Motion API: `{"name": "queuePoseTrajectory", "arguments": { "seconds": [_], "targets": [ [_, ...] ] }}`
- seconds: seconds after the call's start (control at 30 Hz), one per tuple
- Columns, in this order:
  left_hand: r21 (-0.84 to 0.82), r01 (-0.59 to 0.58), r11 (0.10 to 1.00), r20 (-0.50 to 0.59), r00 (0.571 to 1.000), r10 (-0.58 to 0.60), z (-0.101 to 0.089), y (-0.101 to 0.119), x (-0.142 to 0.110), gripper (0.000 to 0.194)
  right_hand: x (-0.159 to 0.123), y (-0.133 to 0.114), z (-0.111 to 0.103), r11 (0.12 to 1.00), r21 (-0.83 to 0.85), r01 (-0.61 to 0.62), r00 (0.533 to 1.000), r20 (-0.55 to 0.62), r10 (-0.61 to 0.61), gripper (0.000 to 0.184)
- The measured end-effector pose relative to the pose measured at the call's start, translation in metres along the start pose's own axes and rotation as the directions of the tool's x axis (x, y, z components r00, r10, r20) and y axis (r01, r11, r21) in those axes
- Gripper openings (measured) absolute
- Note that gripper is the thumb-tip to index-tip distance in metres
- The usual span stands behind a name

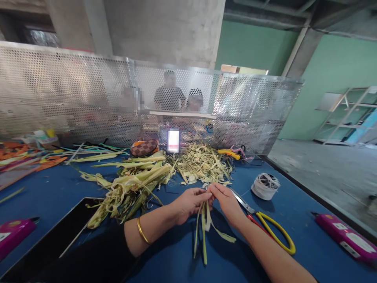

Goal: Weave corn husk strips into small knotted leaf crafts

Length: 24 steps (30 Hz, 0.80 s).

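Note:
Both of my hands meet above the blue table. My left hand (191, 204) is closed on a small bunch of pale green corn husk strips (204, 236), which hang down below the fingers. Pressed against it, my right hand (225, 200) pinches at the top of the same bunch; its fingertips are partly hidden, and any thread there is too fine to make out. Scissors (273, 232) with red and yellow handles lie partly under my right forearm. To the right stands a spool of white twine (265, 186).
A heap of corn husks (138, 184) lies to the left, shredded husk (203, 163) ahead. Purple box-like tools (344, 236) lie at both sides. A black tray (73, 220), a checked pouch (144, 147) and a perforated metal screen (250, 114) are around; people sit and stand behind it.

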State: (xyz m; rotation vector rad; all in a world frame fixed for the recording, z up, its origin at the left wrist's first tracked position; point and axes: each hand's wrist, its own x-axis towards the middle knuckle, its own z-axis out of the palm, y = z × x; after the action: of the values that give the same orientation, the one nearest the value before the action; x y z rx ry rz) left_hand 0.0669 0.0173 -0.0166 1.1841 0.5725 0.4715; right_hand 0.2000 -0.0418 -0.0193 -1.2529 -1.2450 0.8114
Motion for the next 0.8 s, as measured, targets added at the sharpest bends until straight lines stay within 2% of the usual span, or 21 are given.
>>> {"name": "queuePoseTrajectory", "arguments": {
  "seconds": [0.07, 0.13, 0.2, 0.3, 0.43, 0.57, 0.7, 0.8],
  "targets": [
    [-0.049, 0.007, 0.999, 0.033, 0.999, -0.005, 0.001, 0.002, -0.001, 0.045, 0.0, -0.004, -0.001, 0.999, 0.006, 0.033, 0.999, -0.014, -0.032, 0.035],
    [-0.017, -0.015, 1.0, 0.016, 1.0, 0.016, 0.0, 0.004, 0.001, 0.041, 0.0, -0.007, -0.002, 0.997, 0.016, 0.077, 0.996, -0.041, -0.077, 0.034],
    [0.034, -0.016, 0.999, -0.041, 0.999, 0.018, -0.003, 0.008, 0.004, 0.033, -0.001, -0.01, -0.003, 0.995, 0.012, 0.1, 0.994, -0.042, -0.099, 0.033],
    [0.044, -0.018, 0.999, -0.153, 0.988, 0.025, -0.008, 0.014, 0.007, 0.026, -0.003, -0.013, -0.004, 0.98, -0.097, 0.171, 0.984, -0.029, -0.175, 0.031],
    [-0.013, -0.024, 1.0, -0.095, 0.995, 0.023, -0.009, 0.024, 0.003, 0.025, -0.005, -0.014, -0.004, 0.939, -0.24, 0.246, 0.968, 0.014, -0.25, 0.03],
    [-0.047, -0.043, 0.998, -0.07, 0.997, 0.04, -0.006, 0.028, -0.004, 0.035, -0.007, -0.012, 0.0, 0.933, -0.258, 0.253, 0.967, 0.045, -0.25, 0.031],
    [-0.009, -0.075, 0.997, -0.136, 0.988, 0.073, -0.004, 0.027, -0.008, 0.039, -0.012, -0.016, 0.007, 0.927, -0.282, 0.249, 0.966, 0.143, -0.216, 0.032],
    [-0.002, -0.086, 0.996, -0.177, 0.981, 0.085, -0.004, 0.029, -0.009, 0.04, -0.025, -0.024, 0.001, 0.893, -0.387, 0.229, 0.962, 0.231, -0.147, 0.02]
  ]
}}
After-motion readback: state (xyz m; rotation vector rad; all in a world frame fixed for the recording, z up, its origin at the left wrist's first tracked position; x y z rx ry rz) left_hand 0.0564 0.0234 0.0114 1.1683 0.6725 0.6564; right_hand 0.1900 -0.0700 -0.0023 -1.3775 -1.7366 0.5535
